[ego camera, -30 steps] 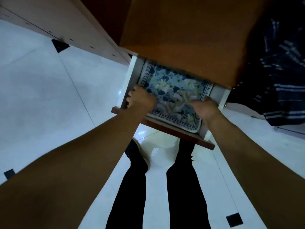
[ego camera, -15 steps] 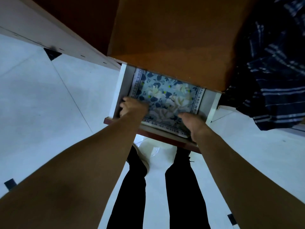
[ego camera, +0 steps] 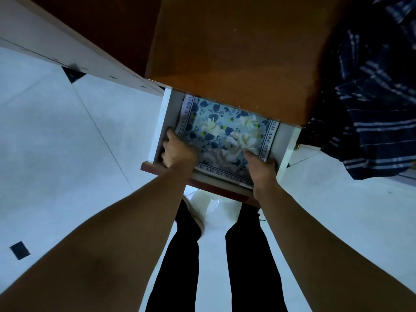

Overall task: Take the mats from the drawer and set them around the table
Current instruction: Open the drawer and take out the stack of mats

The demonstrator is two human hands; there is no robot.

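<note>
at the bottom of the frame two bare forearms rise from the lower corners and converge toward the middle, and between them dark trousered legs (ego camera: 180,262) stand on a pale tiled floor (ego camera: 67,154) with small dark diamond insets; a light shoe (ego camera: 198,217) shows just under the drawer's front.

a little higher, at frame centre, the open drawer (ego camera: 161,122) juts out, white sides and a reddish-brown front edge. the left hand (ego camera: 177,152) is curled down at the drawer's left inner corner, fingers tucked over the left edge of the mats (ego camera: 225,131), apparently gripping it, though the fingertips are hidden so i can't tell how firm the hold is. the right hand (ego camera: 262,170) sits at the near right corner, thumb lying on top of the floral surface and the other fingers out of sight beneath or behind it, closed on that corner as far as i can see.

the mats lie flat inside the drawer, blue leaves and white flowers with a lettered border; their far part is covered by the brown tabletop (ego camera: 236,52) overhanging the drawer across the upper middle.

further off, a white cabinet face (ego camera: 56,41) runs along the upper left, and a dark blue striped cloth (ego camera: 371,109) hangs at the upper right, beside the drawer's right side.
</note>
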